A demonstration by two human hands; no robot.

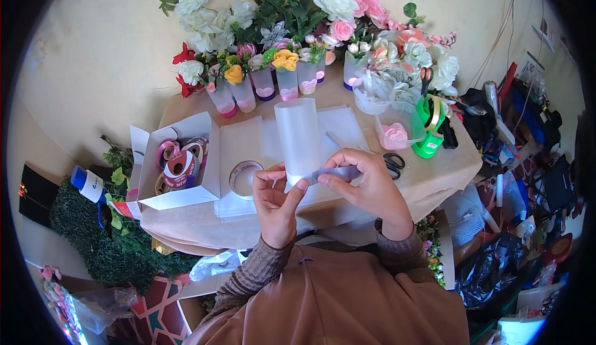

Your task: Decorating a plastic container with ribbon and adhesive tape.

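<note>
A frosted translucent plastic tube (298,135) stands roughly upright between my hands, over the near part of the table. My left hand (278,203) grips its lower end, with the thumb pressing the end of a greyish-purple ribbon (343,174) against the base. Between thumb and fingers, my right hand (368,184) pinches that ribbon and holds it out to the right of the tube. Flat translucent plastic sheets (342,121) lie beneath and behind the tube. To the left of the tube, a roll of clear tape (243,177) rests on the table.
An open white box (186,159) holding ribbon rolls is at left. Black scissors (394,164), a green tape dispenser (428,131) and a plastic tub (400,128) of pink heart tags sit at right. Several flower-filled cups (286,82) line the back of the kraft-covered table (442,170).
</note>
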